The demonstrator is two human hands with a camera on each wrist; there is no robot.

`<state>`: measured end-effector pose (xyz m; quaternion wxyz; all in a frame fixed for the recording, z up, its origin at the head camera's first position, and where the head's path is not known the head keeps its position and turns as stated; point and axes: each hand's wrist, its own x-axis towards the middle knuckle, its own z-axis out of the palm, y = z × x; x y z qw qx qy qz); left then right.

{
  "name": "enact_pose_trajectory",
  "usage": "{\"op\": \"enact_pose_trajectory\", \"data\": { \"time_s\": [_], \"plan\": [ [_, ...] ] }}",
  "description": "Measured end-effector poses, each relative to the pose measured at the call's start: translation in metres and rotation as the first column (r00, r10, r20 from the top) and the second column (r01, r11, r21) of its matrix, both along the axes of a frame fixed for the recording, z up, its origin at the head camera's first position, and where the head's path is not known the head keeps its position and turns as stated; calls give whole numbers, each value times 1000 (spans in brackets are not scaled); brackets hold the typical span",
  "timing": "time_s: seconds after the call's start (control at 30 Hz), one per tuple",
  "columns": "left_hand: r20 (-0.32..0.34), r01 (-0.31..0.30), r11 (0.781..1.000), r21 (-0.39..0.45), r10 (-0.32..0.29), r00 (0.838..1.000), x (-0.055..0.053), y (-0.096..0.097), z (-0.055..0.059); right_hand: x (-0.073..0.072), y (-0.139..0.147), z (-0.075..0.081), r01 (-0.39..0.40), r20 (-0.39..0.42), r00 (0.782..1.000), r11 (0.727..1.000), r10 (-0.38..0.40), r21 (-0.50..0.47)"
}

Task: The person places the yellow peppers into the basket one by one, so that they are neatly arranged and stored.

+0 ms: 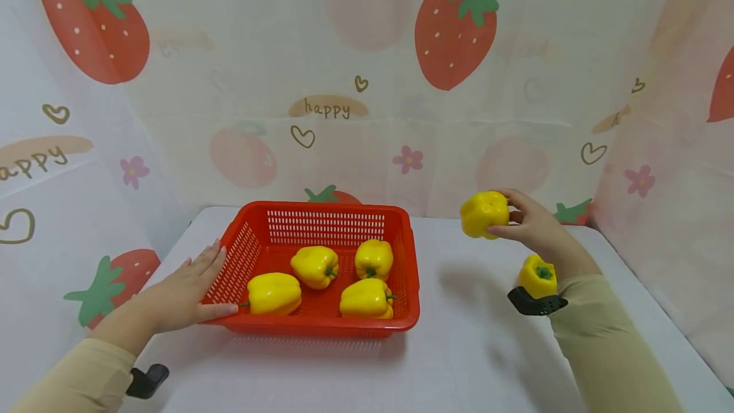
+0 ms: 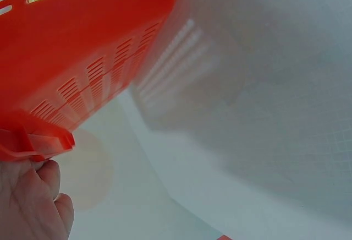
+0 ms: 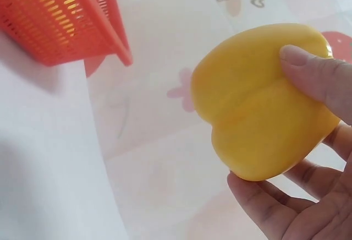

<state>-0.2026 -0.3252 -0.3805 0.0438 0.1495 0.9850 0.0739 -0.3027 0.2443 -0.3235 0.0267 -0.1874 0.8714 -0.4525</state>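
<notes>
My right hand (image 1: 530, 225) holds a yellow bell pepper (image 1: 484, 214) up in the air, to the right of a red plastic basket (image 1: 321, 325). In the right wrist view, the thumb (image 3: 311, 75) presses one side of this bell pepper (image 3: 258, 102) while the fingers support it from below. My left hand (image 1: 178, 292) rests on the basket's left front corner, fingers stretched along the left rim and thumb over the front rim. Several yellow bell peppers, one with its stem to the left (image 1: 275, 293), lie inside the basket.
Another yellow bell pepper (image 1: 539, 276) is on the white table (image 1: 459, 362), partly hidden by the right wrist and its black strap mount (image 1: 536, 302). A strawberry-print cloth (image 1: 367, 37) hangs behind the table and along both sides.
</notes>
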Motion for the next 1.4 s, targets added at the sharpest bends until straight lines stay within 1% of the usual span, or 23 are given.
{"op": "enact_pose_trajectory", "data": {
  "time_s": [0.17,0.37,0.53,0.67,0.83,1.03,1.27,1.4],
  "plan": [
    [2,-2,1000,2,2,1000,0,1,0,-4,-8,3,-23,-7,1000,1000,23,-18],
    [8,-9,1000,8,9,1000,1,2,2,-11,-23,5,-83,-29,996,994,81,-75],
    [6,-7,1000,5,7,1000,3,3,4,-13,-38,7,-107,-3,994,987,107,-119],
    [13,-14,1000,7,14,1000,3,4,5,-14,-51,7,-128,4,992,986,129,-111],
    [19,-21,1000,11,21,1000,2,4,4,-13,-65,4,-148,16,988,984,151,-102],
    [4,-8,1000,2,8,1000,4,4,5,-12,-85,1,-158,31,986,981,162,-112],
    [-2,0,1000,-10,0,1000,3,4,5,-14,-109,-1,-195,39,979,973,202,-124],
    [2,-3,1000,-8,3,1000,3,4,5,-15,-120,-4,-198,50,978,974,205,-112]
  ]
}}
